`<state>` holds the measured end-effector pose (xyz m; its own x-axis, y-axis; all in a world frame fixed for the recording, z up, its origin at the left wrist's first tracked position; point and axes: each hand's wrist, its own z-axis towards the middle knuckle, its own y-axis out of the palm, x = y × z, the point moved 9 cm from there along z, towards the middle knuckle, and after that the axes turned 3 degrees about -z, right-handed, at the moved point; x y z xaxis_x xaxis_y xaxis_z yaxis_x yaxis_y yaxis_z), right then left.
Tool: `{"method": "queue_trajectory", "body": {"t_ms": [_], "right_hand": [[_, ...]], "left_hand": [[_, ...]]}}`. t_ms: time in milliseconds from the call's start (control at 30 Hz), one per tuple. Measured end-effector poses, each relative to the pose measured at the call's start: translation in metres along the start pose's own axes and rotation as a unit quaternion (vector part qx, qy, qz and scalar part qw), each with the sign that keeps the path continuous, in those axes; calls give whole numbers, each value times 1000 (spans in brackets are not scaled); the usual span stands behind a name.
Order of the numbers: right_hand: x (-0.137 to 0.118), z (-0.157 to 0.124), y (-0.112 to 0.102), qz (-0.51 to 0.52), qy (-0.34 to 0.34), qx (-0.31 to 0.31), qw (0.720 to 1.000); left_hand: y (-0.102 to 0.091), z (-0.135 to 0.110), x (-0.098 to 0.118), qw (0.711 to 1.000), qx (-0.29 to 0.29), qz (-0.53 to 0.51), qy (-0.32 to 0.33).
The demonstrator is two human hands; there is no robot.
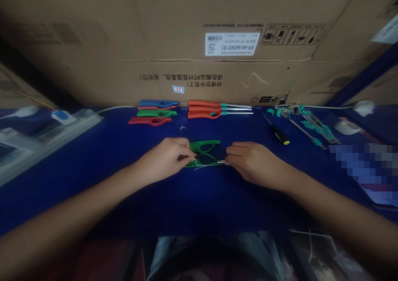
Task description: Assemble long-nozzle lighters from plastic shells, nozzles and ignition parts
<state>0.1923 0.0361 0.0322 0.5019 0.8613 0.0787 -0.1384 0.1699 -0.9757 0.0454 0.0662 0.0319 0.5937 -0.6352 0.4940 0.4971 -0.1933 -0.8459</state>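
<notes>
Two green lighter handle halves [204, 142] lie open, one above the other, on the blue table in front of me. My left hand [171, 158] is closed in a pinch at the left end of the lower half; what lies between its fingertips is hidden. A thin pale wire [203, 167] runs out near those fingertips along the lower edge. At the right end of the lower half, my right hand [253, 163] has its fingers pressed together around a small silvery metal piece [221, 161], mostly covered by the fingers.
Orange gas lighters [203, 104] with metal tubes lie at the back, beside blue, green and red handle shells [152, 121]. A black and yellow screwdriver [279, 134] and a heap of metal tubes with teal parts [314, 125] are at right. A cardboard wall [124, 57] stands behind.
</notes>
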Motion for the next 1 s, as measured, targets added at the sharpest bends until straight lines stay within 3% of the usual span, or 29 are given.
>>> {"method": "queue_trajectory", "body": {"t_ms": [633, 767, 1000], "right_hand": [[16, -9, -2, 73, 41, -60, 995], [15, -8, -4, 62, 25, -44, 997], [-5, -2, -11, 58, -15, 46, 997]], "left_hand": [[8, -3, 8, 1000, 6, -9, 23], [9, -5, 9, 1000, 1, 10, 21], [16, -6, 16, 998, 17, 45, 34]]}}
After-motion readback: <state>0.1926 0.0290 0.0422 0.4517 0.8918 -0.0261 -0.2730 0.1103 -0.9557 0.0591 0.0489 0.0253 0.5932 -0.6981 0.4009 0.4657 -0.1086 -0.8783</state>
